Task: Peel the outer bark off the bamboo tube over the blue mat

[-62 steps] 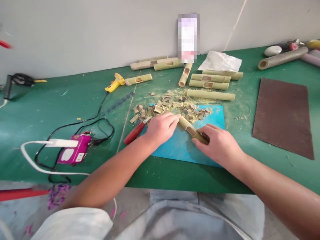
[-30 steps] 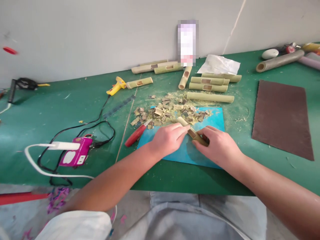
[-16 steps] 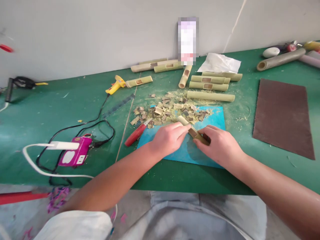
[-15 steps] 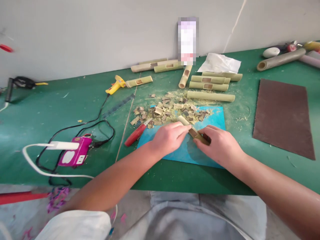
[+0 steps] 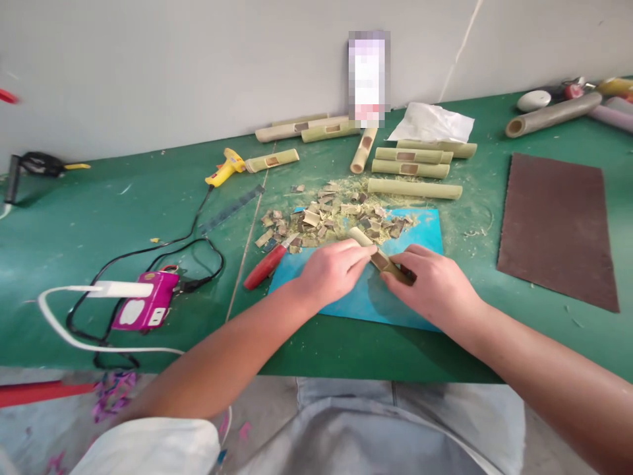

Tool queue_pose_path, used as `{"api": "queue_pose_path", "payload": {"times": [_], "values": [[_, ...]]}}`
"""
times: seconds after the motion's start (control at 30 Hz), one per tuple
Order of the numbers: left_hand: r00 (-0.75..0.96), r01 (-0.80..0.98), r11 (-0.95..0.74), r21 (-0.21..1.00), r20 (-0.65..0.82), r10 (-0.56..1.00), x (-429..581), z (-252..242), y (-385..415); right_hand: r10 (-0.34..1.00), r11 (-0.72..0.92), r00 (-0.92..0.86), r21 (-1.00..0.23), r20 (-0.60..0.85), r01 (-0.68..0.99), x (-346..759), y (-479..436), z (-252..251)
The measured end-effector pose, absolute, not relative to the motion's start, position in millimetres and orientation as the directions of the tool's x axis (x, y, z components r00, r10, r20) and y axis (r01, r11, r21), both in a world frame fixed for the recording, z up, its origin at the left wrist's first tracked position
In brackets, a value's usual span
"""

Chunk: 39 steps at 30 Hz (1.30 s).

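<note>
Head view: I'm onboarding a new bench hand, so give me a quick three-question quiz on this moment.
1. True or false: the red-handled knife is gripped in the left hand.
2. Which colour is the mat under the held bamboo piece? A) brown B) blue C) white
3. Fill in: the yellow glue gun lies on the ____ tabletop.

Key: 1 false, the knife lies beside the mat while both the left hand and right hand hold the bamboo piece; 2 B; 3 green.
</note>
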<state>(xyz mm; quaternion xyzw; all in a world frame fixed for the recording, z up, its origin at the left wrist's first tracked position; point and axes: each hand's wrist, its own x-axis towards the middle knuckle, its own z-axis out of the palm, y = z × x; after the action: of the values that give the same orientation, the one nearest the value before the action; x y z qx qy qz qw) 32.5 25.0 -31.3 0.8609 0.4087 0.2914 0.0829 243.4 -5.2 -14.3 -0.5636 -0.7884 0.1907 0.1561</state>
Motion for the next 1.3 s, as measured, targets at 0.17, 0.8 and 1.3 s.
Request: {"api": "queue_pose_path", "payload": {"times": [0.17, 0.8, 1.3], "values": [[0.465, 0.672, -0.638, 0.376, 0.456, 0.759, 32.8, -31.9, 25.6, 0.951, 0.289, -0.305, -0.469, 0.043, 0.834, 243.3, -4.6, -14.0], [0.447, 0.682, -0.635, 0.362, 0.481, 0.754, 31.0, -33.0, 30.4, 0.952, 0.298, -0.291, -0.476, 0.090, 0.827, 245.6, -5.3, -17.6], [0.556, 0.688, -0.698, 0.200, 0.473, 0.684, 43.8, -33.4, 13.6, 0.941, 0.338, -0.303, -0.397, 0.152, 0.853, 242.8, -7.4, -16.1]]}}
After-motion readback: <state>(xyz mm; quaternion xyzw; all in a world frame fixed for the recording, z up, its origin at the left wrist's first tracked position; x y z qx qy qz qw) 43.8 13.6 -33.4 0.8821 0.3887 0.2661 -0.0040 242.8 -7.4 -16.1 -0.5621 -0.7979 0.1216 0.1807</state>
